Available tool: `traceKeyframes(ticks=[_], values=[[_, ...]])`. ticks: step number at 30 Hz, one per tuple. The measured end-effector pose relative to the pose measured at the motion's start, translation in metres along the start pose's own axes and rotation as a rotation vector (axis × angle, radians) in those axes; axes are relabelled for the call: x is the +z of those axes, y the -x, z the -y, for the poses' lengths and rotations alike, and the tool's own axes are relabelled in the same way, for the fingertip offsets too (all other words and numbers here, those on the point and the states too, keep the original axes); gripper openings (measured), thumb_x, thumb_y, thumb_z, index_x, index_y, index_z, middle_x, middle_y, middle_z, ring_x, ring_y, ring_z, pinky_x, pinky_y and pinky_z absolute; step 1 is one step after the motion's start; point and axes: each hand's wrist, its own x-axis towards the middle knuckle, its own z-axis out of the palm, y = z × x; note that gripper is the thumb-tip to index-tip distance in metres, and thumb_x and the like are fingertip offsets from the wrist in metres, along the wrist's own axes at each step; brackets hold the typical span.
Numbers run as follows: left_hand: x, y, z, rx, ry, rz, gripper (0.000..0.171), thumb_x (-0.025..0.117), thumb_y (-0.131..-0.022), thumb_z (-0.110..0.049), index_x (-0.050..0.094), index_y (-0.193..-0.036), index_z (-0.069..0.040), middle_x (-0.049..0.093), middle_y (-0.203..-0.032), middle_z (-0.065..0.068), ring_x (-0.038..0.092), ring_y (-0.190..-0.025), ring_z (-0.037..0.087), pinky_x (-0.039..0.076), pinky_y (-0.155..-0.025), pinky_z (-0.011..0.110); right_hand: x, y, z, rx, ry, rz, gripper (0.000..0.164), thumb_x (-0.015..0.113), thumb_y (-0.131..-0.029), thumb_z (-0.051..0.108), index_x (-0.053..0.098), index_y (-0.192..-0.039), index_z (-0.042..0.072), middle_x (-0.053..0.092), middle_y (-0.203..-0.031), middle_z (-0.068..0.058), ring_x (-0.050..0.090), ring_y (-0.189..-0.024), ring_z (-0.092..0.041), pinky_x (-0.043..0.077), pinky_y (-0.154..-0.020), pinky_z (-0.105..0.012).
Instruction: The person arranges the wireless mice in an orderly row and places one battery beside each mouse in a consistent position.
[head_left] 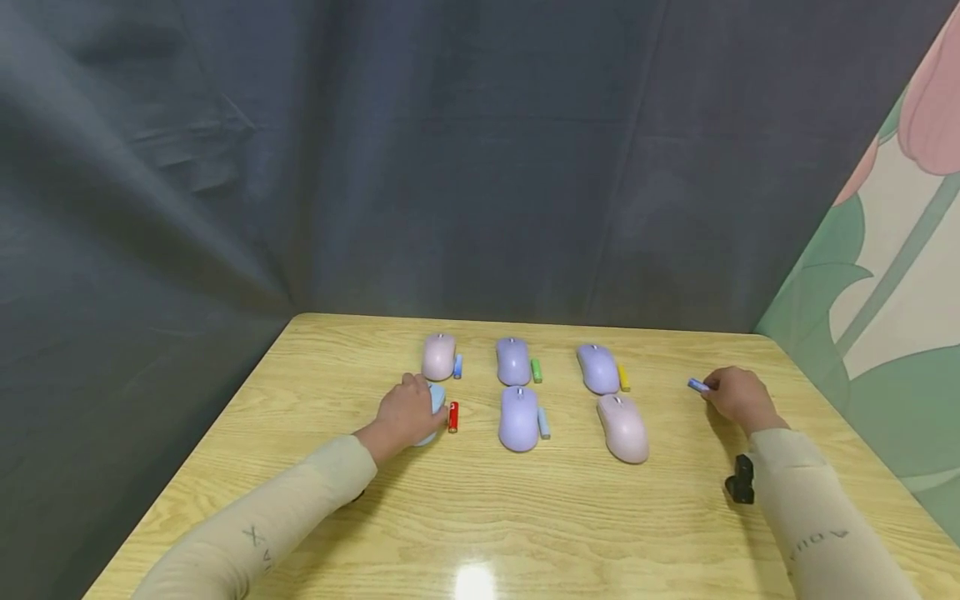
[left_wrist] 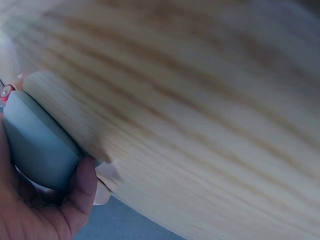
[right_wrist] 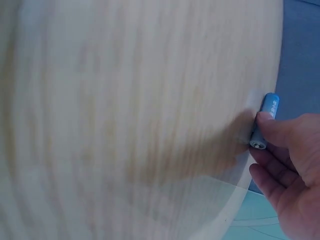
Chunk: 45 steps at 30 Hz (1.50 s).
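On the left of the table, my left hand [head_left: 405, 412] grips a light blue computer mouse [left_wrist: 42, 142] by its sides, covering much of it in the head view. A red battery [head_left: 453, 417] lies just right of that mouse. Far to the right, my right hand [head_left: 740, 396] pinches a blue battery [right_wrist: 270, 104] between thumb and fingers, close to the tabletop. Whether this battery touches the wood, I cannot tell. Nearest on its left are a pale pink mouse [head_left: 624, 427] and a yellow battery [head_left: 624, 378].
In the back row are a pink mouse [head_left: 438, 357] and two purple mice, with blue, green [head_left: 536, 371] and yellow batteries beside them. A lavender mouse [head_left: 518, 419] with a pale blue battery [head_left: 543, 422] sits mid-table. Dark cloth [head_left: 480, 167] hangs behind the wooden table [head_left: 480, 500].
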Motion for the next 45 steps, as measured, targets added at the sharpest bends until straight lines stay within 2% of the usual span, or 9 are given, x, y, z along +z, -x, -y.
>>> traceKeyframes(ticks=[9, 15, 19, 25, 32, 38, 45], values=[[-0.001, 0.002, -0.001, -0.004, 0.016, 0.001, 0.060, 0.057, -0.091, -0.043, 0.053, -0.106, 0.015, 0.049, -0.084, 0.018, 0.059, -0.062, 0.025, 0.053, -0.055, 0.036, -0.006, 0.004, 0.005, -0.014, -0.042, -0.048, 0.020, 0.066, -0.086, 0.008, 0.069, -0.092, -0.011, 0.067, -0.082, -0.021, 0.059, -0.072, -0.035, 0.047, -0.066, -0.049], [0.001, 0.000, 0.000, -0.010, 0.018, 0.008, 0.061, 0.056, -0.091, -0.044, 0.053, -0.107, 0.015, 0.048, -0.083, 0.017, 0.058, -0.062, 0.024, 0.053, -0.054, 0.036, -0.012, 0.007, 0.005, -0.013, -0.093, -0.079, 0.031, 0.068, -0.085, 0.016, 0.069, -0.096, -0.013, 0.068, -0.086, -0.023, 0.061, -0.078, -0.041, 0.048, -0.068, -0.051], [0.002, -0.001, 0.001, -0.009, 0.015, 0.005, 0.061, 0.056, -0.091, -0.045, 0.053, -0.106, 0.014, 0.048, -0.083, 0.017, 0.058, -0.061, 0.023, 0.053, -0.054, 0.035, -0.015, 0.010, 0.007, -0.019, -0.107, -0.088, 0.032, 0.068, -0.085, 0.016, 0.068, -0.096, -0.014, 0.067, -0.089, -0.026, 0.061, -0.080, -0.044, 0.047, -0.068, -0.051], [0.002, -0.001, 0.001, -0.005, 0.011, -0.002, 0.061, 0.057, -0.091, -0.045, 0.053, -0.106, 0.014, 0.049, -0.083, 0.018, 0.059, -0.062, 0.024, 0.053, -0.055, 0.036, -0.022, 0.015, 0.009, -0.002, -0.152, -0.047, 0.034, 0.066, -0.089, 0.017, 0.066, -0.098, -0.016, 0.068, -0.086, -0.024, 0.063, -0.077, -0.037, 0.049, -0.063, -0.044], [0.001, -0.003, 0.001, 0.003, 0.003, -0.001, 0.061, 0.055, -0.091, -0.044, 0.053, -0.107, 0.015, 0.050, -0.086, 0.019, 0.061, -0.065, 0.026, 0.053, -0.056, 0.036, -0.031, 0.022, 0.008, 0.076, -0.389, 0.065, 0.046, 0.061, -0.095, 0.018, 0.055, -0.112, -0.025, 0.070, -0.085, -0.018, 0.068, -0.079, -0.027, 0.056, -0.072, -0.042], [-0.002, -0.002, 0.000, 0.003, 0.007, 0.010, 0.061, 0.056, -0.090, -0.044, 0.053, -0.107, 0.015, 0.050, -0.086, 0.019, 0.061, -0.066, 0.026, 0.054, -0.056, 0.037, -0.033, 0.024, 0.008, 0.138, -0.610, 0.133, 0.047, 0.061, -0.095, 0.013, 0.050, -0.115, -0.028, 0.069, -0.085, -0.006, 0.064, -0.073, -0.008, 0.056, -0.071, -0.030], [-0.002, -0.001, 0.000, -0.011, 0.021, 0.016, 0.060, 0.057, -0.091, -0.043, 0.053, -0.106, 0.015, 0.049, -0.084, 0.017, 0.061, -0.067, 0.026, 0.054, -0.057, 0.036, -0.036, 0.027, 0.011, 0.171, -0.781, 0.268, 0.047, 0.061, -0.096, 0.012, 0.049, -0.118, -0.027, 0.069, -0.088, 0.000, 0.066, -0.078, -0.008, 0.055, -0.076, -0.030]])
